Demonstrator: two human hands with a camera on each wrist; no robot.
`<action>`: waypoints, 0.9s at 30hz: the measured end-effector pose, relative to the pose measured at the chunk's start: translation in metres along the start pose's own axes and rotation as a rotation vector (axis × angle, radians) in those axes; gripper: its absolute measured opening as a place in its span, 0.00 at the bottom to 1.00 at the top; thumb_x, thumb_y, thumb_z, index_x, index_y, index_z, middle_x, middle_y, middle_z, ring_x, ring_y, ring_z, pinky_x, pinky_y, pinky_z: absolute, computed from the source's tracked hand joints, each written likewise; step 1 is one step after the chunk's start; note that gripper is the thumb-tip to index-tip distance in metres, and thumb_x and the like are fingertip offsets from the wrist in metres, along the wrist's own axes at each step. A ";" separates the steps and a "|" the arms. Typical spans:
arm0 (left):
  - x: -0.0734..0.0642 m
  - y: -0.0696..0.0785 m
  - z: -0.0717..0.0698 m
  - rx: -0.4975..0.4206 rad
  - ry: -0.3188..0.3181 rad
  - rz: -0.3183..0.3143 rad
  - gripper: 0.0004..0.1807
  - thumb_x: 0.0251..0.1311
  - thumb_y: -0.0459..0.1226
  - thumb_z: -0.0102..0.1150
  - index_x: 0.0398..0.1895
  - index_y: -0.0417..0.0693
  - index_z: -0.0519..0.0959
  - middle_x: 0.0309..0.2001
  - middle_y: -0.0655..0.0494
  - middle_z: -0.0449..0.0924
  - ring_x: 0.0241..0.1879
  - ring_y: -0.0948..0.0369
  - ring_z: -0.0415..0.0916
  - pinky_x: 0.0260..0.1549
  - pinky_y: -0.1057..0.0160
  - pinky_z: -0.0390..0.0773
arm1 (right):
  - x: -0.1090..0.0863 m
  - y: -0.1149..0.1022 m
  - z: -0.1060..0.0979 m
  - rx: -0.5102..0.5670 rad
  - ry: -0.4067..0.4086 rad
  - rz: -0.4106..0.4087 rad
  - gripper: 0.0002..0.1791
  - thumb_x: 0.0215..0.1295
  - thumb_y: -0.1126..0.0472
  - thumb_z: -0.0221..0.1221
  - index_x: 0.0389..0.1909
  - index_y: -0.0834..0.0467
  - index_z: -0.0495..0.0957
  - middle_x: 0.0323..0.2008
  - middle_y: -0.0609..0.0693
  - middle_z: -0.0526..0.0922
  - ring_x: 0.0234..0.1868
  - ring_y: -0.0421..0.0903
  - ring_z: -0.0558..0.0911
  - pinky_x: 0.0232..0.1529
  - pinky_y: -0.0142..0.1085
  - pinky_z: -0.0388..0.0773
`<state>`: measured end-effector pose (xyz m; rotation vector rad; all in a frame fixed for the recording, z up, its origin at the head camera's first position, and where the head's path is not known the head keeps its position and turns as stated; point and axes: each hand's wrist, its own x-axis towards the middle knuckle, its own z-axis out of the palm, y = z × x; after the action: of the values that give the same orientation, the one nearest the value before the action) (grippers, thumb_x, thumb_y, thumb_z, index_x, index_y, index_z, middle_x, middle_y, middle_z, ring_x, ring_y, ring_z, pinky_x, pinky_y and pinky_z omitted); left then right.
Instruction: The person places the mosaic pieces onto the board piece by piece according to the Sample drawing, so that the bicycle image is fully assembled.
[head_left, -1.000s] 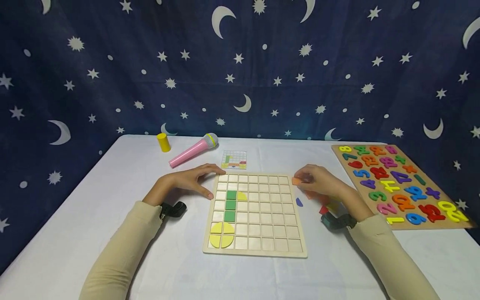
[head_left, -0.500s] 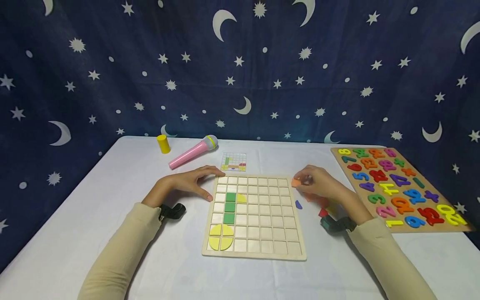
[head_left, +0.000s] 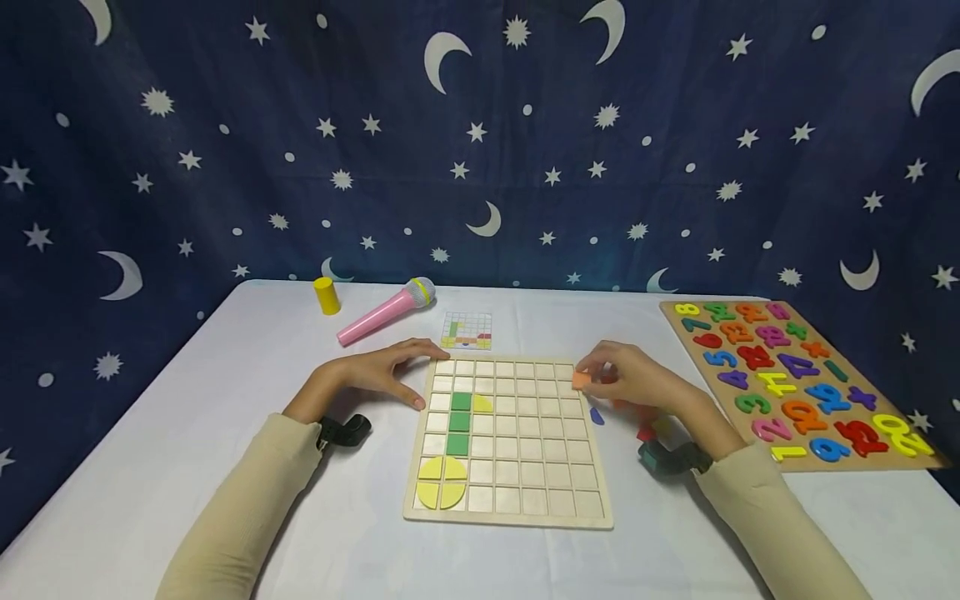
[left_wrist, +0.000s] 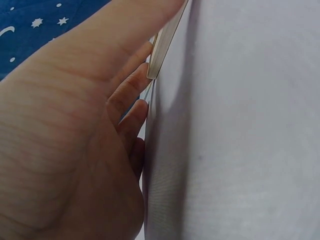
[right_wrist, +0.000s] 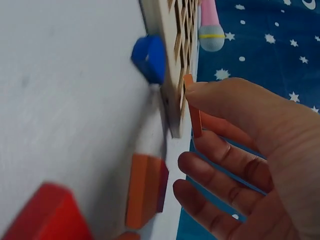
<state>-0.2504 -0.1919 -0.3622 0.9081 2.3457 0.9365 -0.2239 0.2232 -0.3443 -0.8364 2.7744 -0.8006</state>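
Observation:
A wooden grid board (head_left: pixel 517 471) lies on the table, bearing green square tiles (head_left: pixel 460 422), a yellow quarter-circle tile (head_left: pixel 482 403) near the upper green one, and several yellow quarter-circles (head_left: pixel 441 482) forming a disc at the lower left. My left hand (head_left: pixel 375 373) rests its thumb and fingers against the board's upper left edge; in the left wrist view the fingers (left_wrist: pixel 131 92) extend past the board's corner. Between thumb and fingers my right hand (head_left: pixel 630 375) pinches an orange square tile (head_left: pixel 581 380) over the board's upper right edge. That tile (right_wrist: pixel 194 107) is seen edge-on in the right wrist view.
A blue piece (head_left: pixel 597 416) lies right of the board, with red and orange pieces (right_wrist: pixel 145 190) partly under the right hand. Behind the board lies a pattern card (head_left: pixel 467 331), near a pink toy microphone (head_left: pixel 386 313) and yellow cylinder (head_left: pixel 326 296). A number puzzle (head_left: pixel 802 379) lies right.
My right hand has moved slightly left with the orange tile, from beside the board to over its right edge. The left hand stays at the board's edge. The head view has tilted slightly upward.

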 end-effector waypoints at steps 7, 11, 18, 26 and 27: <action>-0.002 0.000 0.001 -0.016 0.004 -0.005 0.46 0.50 0.45 0.75 0.73 0.54 0.63 0.74 0.47 0.51 0.74 0.47 0.42 0.71 0.39 0.43 | 0.002 -0.012 0.006 -0.002 -0.012 -0.113 0.15 0.57 0.62 0.69 0.46 0.59 0.84 0.38 0.47 0.81 0.37 0.46 0.75 0.38 0.37 0.78; -0.002 0.001 0.001 -0.018 0.001 -0.008 0.46 0.50 0.45 0.75 0.73 0.53 0.63 0.75 0.47 0.50 0.75 0.48 0.41 0.71 0.40 0.42 | 0.004 -0.023 0.008 -0.005 -0.044 -0.171 0.15 0.57 0.61 0.69 0.45 0.59 0.85 0.39 0.46 0.81 0.39 0.46 0.77 0.42 0.41 0.79; -0.002 -0.002 0.001 -0.028 0.013 0.007 0.45 0.50 0.44 0.75 0.72 0.52 0.63 0.74 0.47 0.53 0.73 0.47 0.44 0.71 0.40 0.44 | 0.006 -0.036 0.013 0.004 -0.104 -0.247 0.12 0.60 0.60 0.67 0.45 0.58 0.84 0.39 0.45 0.79 0.39 0.46 0.76 0.42 0.39 0.78; -0.002 0.001 0.001 -0.019 0.004 -0.022 0.45 0.51 0.45 0.74 0.73 0.55 0.63 0.74 0.48 0.52 0.74 0.48 0.44 0.71 0.40 0.44 | 0.003 -0.053 0.023 0.005 -0.150 -0.322 0.11 0.61 0.59 0.66 0.43 0.56 0.85 0.38 0.43 0.78 0.39 0.43 0.76 0.41 0.36 0.77; -0.002 0.002 0.001 -0.017 0.002 -0.022 0.45 0.51 0.45 0.74 0.73 0.55 0.62 0.74 0.48 0.52 0.74 0.48 0.44 0.71 0.39 0.44 | 0.002 -0.056 0.024 0.006 -0.160 -0.321 0.10 0.61 0.59 0.66 0.44 0.56 0.84 0.39 0.42 0.78 0.39 0.43 0.76 0.41 0.35 0.77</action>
<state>-0.2479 -0.1918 -0.3615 0.8737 2.3414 0.9477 -0.1921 0.1717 -0.3354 -1.3049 2.5317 -0.7483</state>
